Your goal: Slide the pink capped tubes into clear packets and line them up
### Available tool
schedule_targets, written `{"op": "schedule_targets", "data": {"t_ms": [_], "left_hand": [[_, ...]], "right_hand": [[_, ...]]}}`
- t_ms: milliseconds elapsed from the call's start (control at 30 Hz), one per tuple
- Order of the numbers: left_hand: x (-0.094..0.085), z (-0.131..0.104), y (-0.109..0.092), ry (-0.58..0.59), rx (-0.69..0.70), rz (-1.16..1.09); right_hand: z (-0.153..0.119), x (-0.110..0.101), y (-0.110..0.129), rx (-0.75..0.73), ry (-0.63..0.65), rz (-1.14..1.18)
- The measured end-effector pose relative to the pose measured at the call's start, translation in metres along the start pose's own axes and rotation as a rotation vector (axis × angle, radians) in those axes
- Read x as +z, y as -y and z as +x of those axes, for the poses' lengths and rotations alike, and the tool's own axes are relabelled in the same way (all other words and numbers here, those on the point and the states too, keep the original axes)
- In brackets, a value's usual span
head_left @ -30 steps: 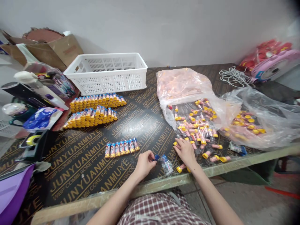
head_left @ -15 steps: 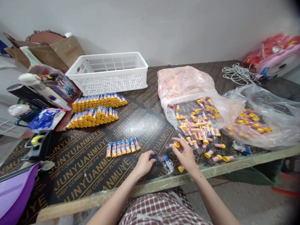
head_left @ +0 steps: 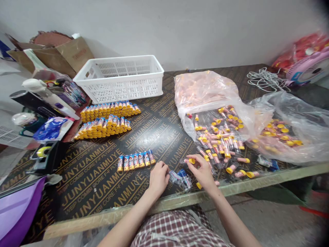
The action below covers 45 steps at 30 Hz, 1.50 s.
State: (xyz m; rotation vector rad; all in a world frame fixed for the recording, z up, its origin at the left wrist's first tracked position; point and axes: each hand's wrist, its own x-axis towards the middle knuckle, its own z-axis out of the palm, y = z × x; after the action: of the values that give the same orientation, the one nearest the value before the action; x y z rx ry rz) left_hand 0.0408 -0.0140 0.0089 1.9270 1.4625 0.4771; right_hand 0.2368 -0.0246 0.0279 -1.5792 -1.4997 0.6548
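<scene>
My right hand (head_left: 204, 171) pinches a small clear tube with a yellow cap (head_left: 190, 160) between thumb and fingers, the tube pointing left. Just left of it, my left hand (head_left: 158, 177) is closed with its fingers curled; whatever it holds is hidden. A few clear and blue printed sleeves (head_left: 182, 179) lie flat between both hands. Beyond my left hand stands a short row of blue-labelled tubes with yellow caps (head_left: 136, 161). Loose pink-filled tubes (head_left: 218, 147) spill from a plastic bag (head_left: 205, 87) past my right hand.
Stacked blue-labelled tubes (head_left: 102, 127) sit before a white plastic basket (head_left: 120, 87). A second bag (head_left: 305, 120), a coiled cable (head_left: 267, 79) and a pink fan (head_left: 305, 70) are at right. Tape dispenser (head_left: 45, 154), bottles and a purple container (head_left: 20, 212) occupy the left.
My left hand's fingers have moved up and away from the sleeves, and the blue-purple sleeve at its fingertips no longer shows there. My right hand still pinches the yellow-capped tube.
</scene>
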Motion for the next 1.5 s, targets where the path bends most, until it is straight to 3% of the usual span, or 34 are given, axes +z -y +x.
{"op": "schedule_targets", "data": {"t_ms": [67,200,367,533,733,967,1267,1400,1500], "left_hand": [[0.003,0.000,0.001,-0.059,-0.070,-0.318],[-0.006,0.005,-0.002,-0.097,-0.387,-1.026],[-0.030,0.016,-0.004,-0.203,-0.540,-1.358],[-0.043,0.024,0.002,-0.325,-0.566,-1.458],[-0.047,0.024,0.006,-0.441,-0.581,-1.461],[-0.042,0.021,0.004,-0.401,-0.504,-1.424],[-0.051,0.021,0.007,-0.393,-0.479,-1.413],[-0.048,0.020,0.007,-0.377,-0.468,-1.392],[-0.046,0.017,0.003,-0.282,-0.441,-1.419]], "right_hand": [[-0.002,0.001,0.001,0.001,-0.016,0.017],[-0.006,0.002,0.007,-0.007,-0.061,0.139],[-0.017,0.007,0.024,-0.006,-0.063,0.331],[-0.029,0.017,0.038,-0.058,-0.035,0.318],[-0.033,0.027,0.039,-0.154,-0.014,0.219],[-0.034,0.037,0.039,-0.141,0.181,0.263],[-0.032,0.035,0.037,-0.165,0.129,0.224],[-0.032,0.035,0.042,-0.196,0.203,0.228],[-0.032,0.037,0.043,-0.206,0.252,0.239]]}}
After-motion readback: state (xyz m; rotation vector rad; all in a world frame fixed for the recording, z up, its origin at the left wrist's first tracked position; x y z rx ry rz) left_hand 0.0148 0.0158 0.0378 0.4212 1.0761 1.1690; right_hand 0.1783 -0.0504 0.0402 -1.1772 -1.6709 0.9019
